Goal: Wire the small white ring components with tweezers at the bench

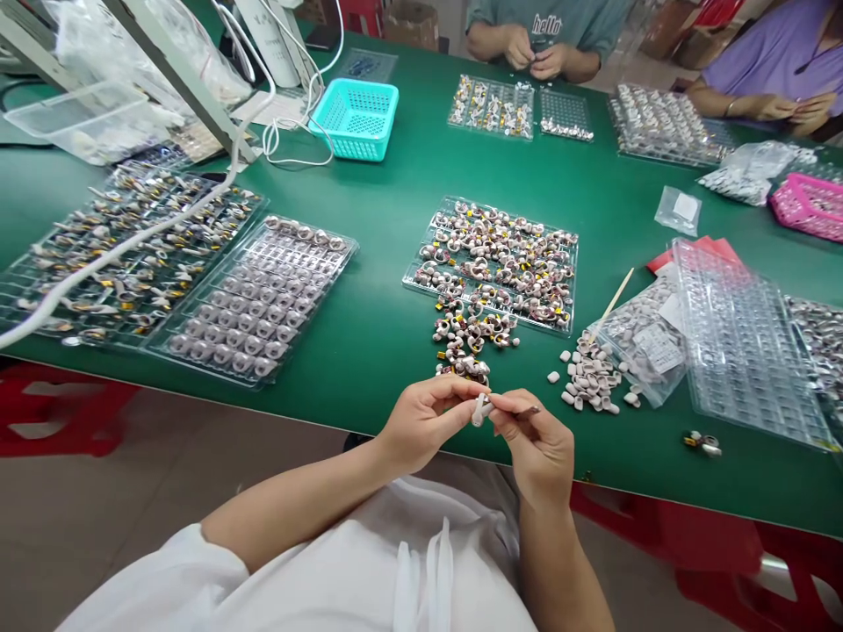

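Note:
Over the near edge of the green table (369, 290), my left hand (425, 421) pinches a small white part (479, 410) between thumb and fingers. My right hand (536, 439) is closed on a thin metal tool (523, 409) whose tip meets that part. Just beyond my hands lies a loose pile of small pinkish-white parts (467, 338), spilling from a clear tray (497, 263) heaped with the same parts. To the right sits a smaller heap of white caps (593, 379).
Two clear trays of parts (256, 294) (125, 250) lie at the left, empty clear trays (744, 342) at the right with a wooden stick (612, 303). A teal basket (356, 118) and a pink basket (810, 204) stand farther back. Two other people work across the table (536, 53) (783, 105).

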A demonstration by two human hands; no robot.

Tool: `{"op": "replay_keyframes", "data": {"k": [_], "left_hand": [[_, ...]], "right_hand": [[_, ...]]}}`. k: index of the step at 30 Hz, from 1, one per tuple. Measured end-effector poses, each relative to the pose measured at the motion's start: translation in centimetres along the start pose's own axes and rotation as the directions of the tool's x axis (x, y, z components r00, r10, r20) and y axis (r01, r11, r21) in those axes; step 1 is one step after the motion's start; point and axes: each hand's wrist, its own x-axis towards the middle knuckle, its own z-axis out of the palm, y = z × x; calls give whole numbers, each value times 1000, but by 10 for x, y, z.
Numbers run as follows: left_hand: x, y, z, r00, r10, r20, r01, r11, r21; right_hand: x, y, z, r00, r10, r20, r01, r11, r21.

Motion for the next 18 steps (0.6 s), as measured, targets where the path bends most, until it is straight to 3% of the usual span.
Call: {"op": "replay_keyframes", "data": {"k": [10, 18], "left_hand": [[0, -2, 0, 994, 109, -29, -103, 982, 156], [-1, -5, -3, 980, 198, 15, -196, 952, 237]], "right_hand": [[-1, 2, 2, 999, 5, -31, -4, 999, 41], [0, 0, -2, 996, 91, -25, -90, 996, 20]]}}
